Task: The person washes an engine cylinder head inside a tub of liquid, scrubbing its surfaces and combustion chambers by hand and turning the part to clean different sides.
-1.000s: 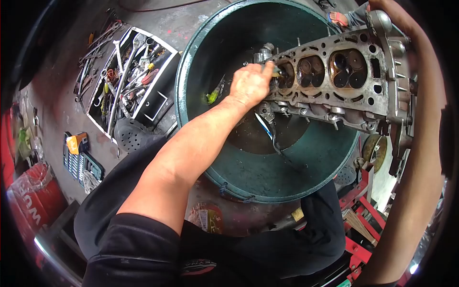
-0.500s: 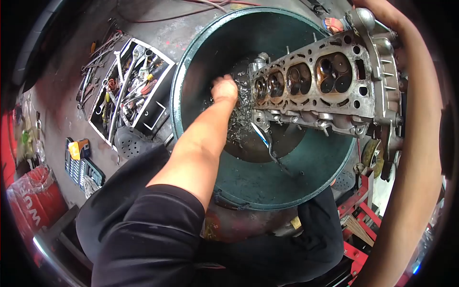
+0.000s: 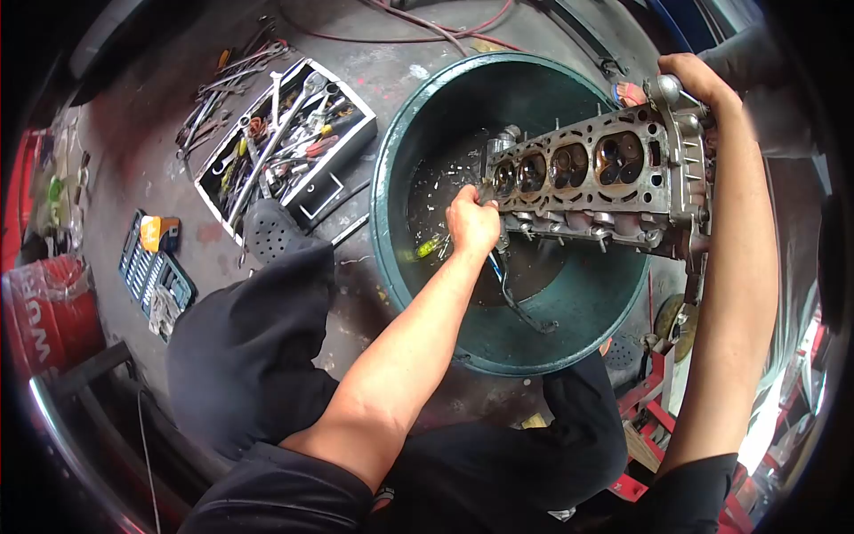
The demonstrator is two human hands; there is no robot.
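A cylinder head [image 3: 578, 169] leans in the green tub [image 3: 385, 191], its combustion chambers facing up and its lower end in dark liquid. My right hand [image 3: 703, 82] is closed around its raised upper end. At the lower end, my left hand [image 3: 471, 222] is closed, with a greyish thing between thumb and fingers that I cannot make out. A yellow-green handle [image 3: 429, 247] shows in the liquid just left of that hand. Below the head, a thin tool with a blue and white handle and dark bristly end [image 3: 509, 289] rests against the tub wall.
A white-edged toolbox [image 3: 294, 147] full of wrenches stands left of the tub, with more wrenches [image 3: 218, 93] beside it. A socket set case [image 3: 156, 276] lies farther left, near a red bin [image 3: 53, 311]. Hoses [image 3: 418, 31] cross the floor behind; red metal stands [image 3: 654, 392] are at right.
My left hand has risen from the liquid and moved right to the cylinder head's lower end. The yellow-green handle has come into sight. My right hand keeps its hold; the view has shifted.
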